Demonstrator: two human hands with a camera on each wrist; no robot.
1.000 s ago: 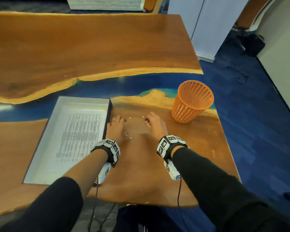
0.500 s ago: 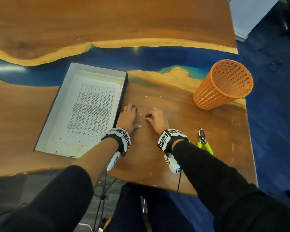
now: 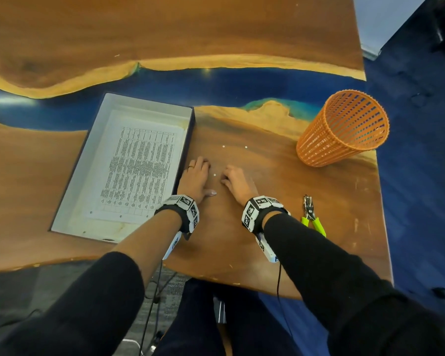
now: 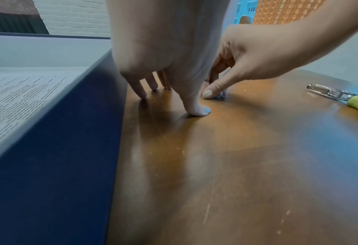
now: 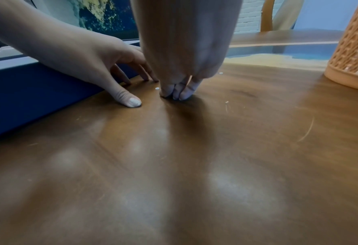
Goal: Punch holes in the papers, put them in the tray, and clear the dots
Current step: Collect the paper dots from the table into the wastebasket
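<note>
Your left hand (image 3: 194, 179) lay spread at frame centre, fingertips and thumb pressed on the brown wooden table (image 3: 242, 240) beside the white rectangular tray (image 3: 70, 191), which held the printed paper sheets (image 3: 141, 165). Your right hand (image 3: 238, 181) had its fingers bunched together on the table; whether they pinched a dot cannot be told. Small white paper dots (image 3: 214, 174) lay between and above the hands, with the orange mesh basket (image 3: 342, 129) at right.
</note>
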